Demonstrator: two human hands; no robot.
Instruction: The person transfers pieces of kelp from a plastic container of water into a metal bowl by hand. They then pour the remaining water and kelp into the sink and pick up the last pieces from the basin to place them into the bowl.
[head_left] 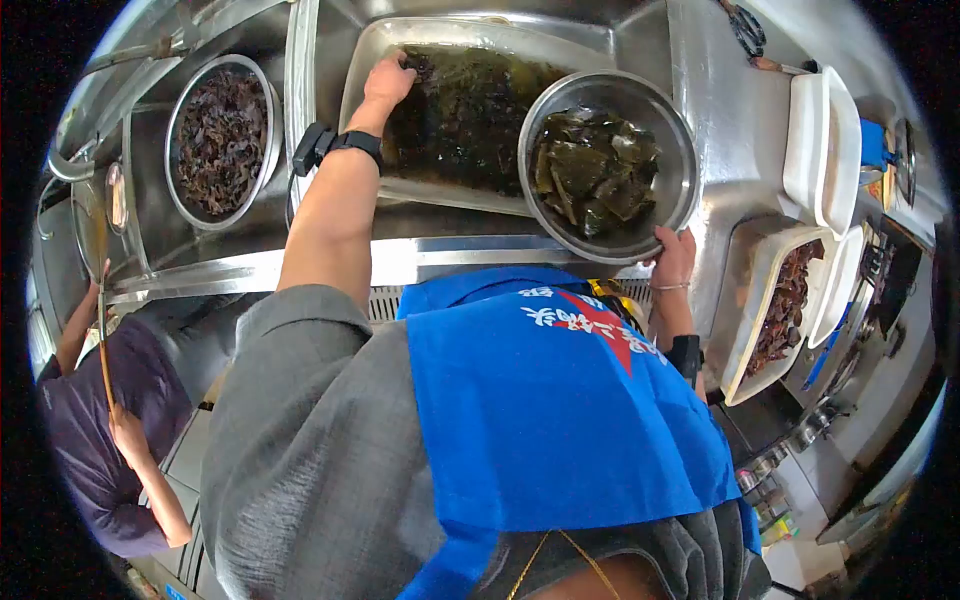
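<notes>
My left hand (389, 82) reaches to the far left corner of a pale plastic tub (430, 190), over its water. Its thumb and a finger show a little apart, with nothing visible between them; the other fingertips are hidden. Dark green kelp (470, 120) lies soaking in the tub. At the near right, my right hand (674, 258) is closed on the rim of a round metal bowl (672, 130). Flat, wet kelp pieces (595, 170) are in this bowl, which overlaps the tub's right end.
A metal bowl (273, 135) of dark, ruffled pieces sits in the left sink. On the right counter stand a tub (745, 320) of reddish-brown pieces and white containers (810, 150). At left, another person (125, 440) holds a long-handled strainer (105, 360).
</notes>
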